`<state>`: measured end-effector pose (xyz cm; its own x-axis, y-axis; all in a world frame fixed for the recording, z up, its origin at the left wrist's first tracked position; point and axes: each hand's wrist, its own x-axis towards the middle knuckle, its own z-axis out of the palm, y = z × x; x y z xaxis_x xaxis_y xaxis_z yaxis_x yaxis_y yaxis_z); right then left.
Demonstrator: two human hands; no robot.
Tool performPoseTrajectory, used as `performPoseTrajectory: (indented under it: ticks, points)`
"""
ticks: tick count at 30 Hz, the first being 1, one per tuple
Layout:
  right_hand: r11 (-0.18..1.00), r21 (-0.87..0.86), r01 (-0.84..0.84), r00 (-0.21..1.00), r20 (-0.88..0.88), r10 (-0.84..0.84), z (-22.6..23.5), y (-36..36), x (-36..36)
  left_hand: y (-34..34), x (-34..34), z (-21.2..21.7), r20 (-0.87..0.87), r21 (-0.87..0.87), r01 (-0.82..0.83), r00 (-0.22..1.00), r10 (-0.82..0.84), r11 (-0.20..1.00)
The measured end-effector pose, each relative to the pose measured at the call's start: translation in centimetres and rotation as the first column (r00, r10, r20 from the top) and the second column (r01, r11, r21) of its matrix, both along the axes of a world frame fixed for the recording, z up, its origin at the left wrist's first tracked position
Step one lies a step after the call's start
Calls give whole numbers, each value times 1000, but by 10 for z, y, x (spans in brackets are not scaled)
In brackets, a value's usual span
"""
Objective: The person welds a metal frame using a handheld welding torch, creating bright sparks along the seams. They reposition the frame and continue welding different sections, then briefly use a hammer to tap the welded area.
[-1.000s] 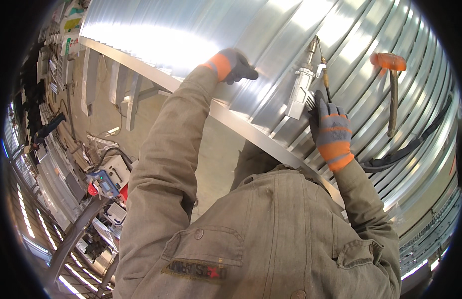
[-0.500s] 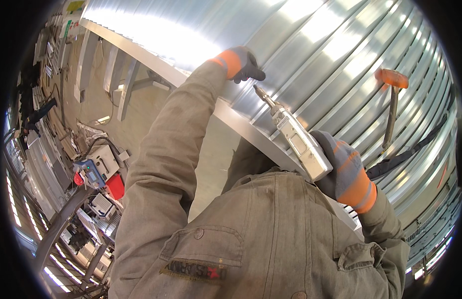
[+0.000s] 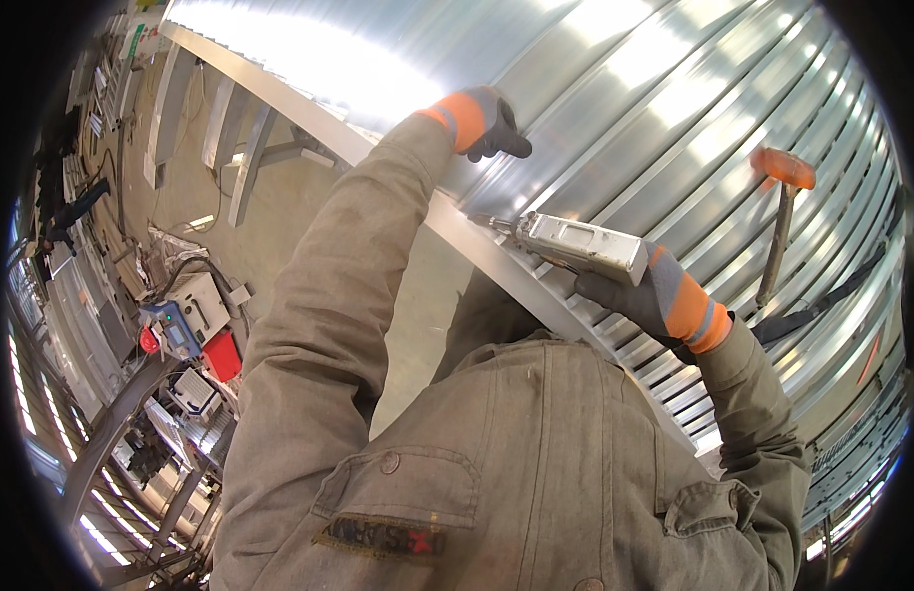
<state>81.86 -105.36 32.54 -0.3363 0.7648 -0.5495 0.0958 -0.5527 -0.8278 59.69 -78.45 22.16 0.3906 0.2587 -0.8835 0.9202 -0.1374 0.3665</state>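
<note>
We held the grey tool (image 3: 583, 246) in our right hand (image 3: 646, 295), the gloved fingers clamped around its rear end. Its narrow metal tip pointed left and sat close against the flat rim (image 3: 477, 246) of the corrugated metal sheet (image 3: 674, 89); we could not tell whether it touched. Our left hand (image 3: 489, 123), also gloved in grey and orange, lay pressed on the ribbed sheet above that rim, fingers curled, gripping nothing we could make out. Farther right on the same sheet lay a hammer (image 3: 780, 222) with an orange head, well apart from both hands, and a dark strap (image 3: 821, 303) ran beneath it. Far below on the left stood a red box (image 3: 221, 355) beside blue and white equipment (image 3: 176, 325); its contents were too small to tell.
</note>
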Motion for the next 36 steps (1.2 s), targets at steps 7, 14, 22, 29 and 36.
performPoseTrajectory:
  ticks: [7, 14, 22, 29, 36]
  points:
    - [999, -34, 3, 999, -39, -4, -10, 4, -1, 0, -1, -1, -2, 8, -5, 1000, 5, 1000]
    - [993, -117, -1, 998, -60, -6, -9, 7, -2, 1, 2, -1, -42, 5, 25, 999, -25, 1000]
    - [989, -147, -24, 1000, -24, 20, -7, 9, -2, 0, 2, 1, -24, 9, 21, 1000, -20, 1000]
    - [994, -93, -60, 997, -47, 56, -5, 14, -6, 0, 0, 3, -11, 6, 25, 1000, -25, 1000]
    - [993, 63, -95, 991, -86, 100, 5, 27, -7, 6, 11, -4, -132, 3, 188, 974, -186, 982]
